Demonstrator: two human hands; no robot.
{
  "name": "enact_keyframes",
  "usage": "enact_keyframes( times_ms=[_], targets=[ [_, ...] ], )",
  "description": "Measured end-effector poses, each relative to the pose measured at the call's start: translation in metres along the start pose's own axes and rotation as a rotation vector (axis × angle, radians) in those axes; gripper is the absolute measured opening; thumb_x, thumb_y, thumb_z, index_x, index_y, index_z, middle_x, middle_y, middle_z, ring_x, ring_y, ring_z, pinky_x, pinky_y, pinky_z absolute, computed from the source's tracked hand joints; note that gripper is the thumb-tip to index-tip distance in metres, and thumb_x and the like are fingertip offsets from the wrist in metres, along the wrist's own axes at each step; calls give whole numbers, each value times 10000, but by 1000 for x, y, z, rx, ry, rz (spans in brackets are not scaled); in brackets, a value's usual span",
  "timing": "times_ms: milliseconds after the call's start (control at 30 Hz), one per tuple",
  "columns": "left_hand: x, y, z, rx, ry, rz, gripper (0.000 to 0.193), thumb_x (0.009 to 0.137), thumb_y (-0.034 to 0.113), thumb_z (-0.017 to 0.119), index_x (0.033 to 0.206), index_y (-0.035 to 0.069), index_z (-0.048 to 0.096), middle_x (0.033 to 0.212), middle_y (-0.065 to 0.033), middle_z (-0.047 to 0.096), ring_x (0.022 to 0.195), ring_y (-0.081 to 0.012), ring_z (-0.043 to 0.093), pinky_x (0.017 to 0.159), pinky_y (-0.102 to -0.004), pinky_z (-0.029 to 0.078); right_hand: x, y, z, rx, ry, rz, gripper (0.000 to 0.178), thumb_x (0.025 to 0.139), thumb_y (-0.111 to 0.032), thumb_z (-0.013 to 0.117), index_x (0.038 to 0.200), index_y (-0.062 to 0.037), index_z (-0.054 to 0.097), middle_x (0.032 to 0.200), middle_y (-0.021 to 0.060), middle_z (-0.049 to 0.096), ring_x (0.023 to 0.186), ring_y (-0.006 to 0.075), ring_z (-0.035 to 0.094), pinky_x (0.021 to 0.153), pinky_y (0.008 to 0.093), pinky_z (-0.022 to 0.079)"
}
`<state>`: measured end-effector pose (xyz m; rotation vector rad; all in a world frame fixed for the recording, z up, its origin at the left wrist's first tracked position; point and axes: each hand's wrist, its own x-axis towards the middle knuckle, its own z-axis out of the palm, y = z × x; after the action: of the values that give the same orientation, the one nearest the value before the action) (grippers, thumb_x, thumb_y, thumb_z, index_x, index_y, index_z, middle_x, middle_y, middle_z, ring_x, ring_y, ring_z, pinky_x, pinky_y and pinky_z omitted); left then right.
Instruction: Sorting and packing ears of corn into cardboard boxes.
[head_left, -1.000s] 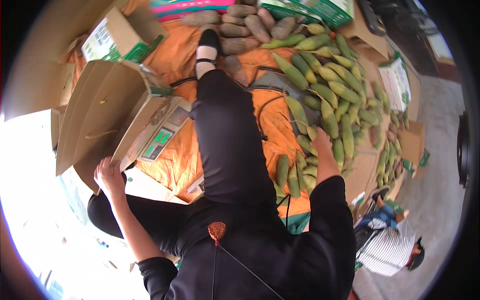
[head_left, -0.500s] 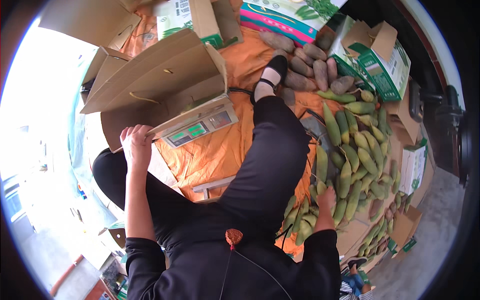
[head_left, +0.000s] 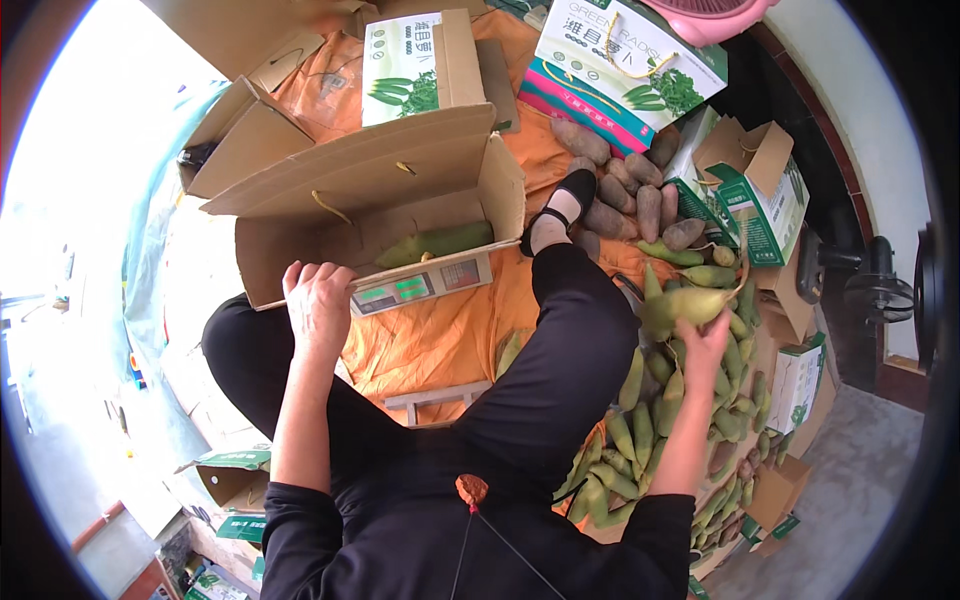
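My left hand (head_left: 318, 310) grips the near left edge of an open cardboard box (head_left: 275, 245), its fingers hooked over the rim. Inside the box lies a green radish (head_left: 440, 243) on its side. Under the box's near side, a digital scale (head_left: 410, 291) shows a lit green display. My right hand (head_left: 706, 345) is closed around a large pale-green radish (head_left: 680, 308) with a long thin root pointing up and right. It is held above the heap of green radishes (head_left: 640, 430) to my right.
Brownish-purple elongated root vegetables (head_left: 603, 217) lie beyond the heap. Printed cartons (head_left: 415, 70) stand at the back, with a pink basin (head_left: 705, 18) at the far right. An open green-and-white box (head_left: 765, 205) and a black fan (head_left: 880, 285) are on the right. Orange sheeting (head_left: 420, 345) covers the floor.
My right hand has risen from the heap, now holding a large green radish. My left hand stays on the box edge. The view has shifted, showing more of the box's inside.
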<state>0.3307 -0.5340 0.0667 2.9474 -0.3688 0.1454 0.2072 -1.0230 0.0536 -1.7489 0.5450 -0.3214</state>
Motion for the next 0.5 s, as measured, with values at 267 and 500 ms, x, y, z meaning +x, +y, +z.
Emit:
enact_keyframes(
  times_ms=[267,500],
  targets=[
    [-5,-7,4,-16,11,-6,85,725,73,645,793,116,669,760,-46,600,841,-244,579,973,-428,362,34,-184,143,199,-492,-513,619,717,-8,763,1240,-25,433,1216,138,530,1091,249,564,955,394,473],
    [-4,-11,1,8,13,23,42,746,81,602,755,112,630,752,-37,588,841,-237,567,965,-447,367,29,-192,288,-188,-796,-806,561,651,-114,794,1144,-65,529,1058,114,579,1020,289,565,870,360,452]
  ],
)
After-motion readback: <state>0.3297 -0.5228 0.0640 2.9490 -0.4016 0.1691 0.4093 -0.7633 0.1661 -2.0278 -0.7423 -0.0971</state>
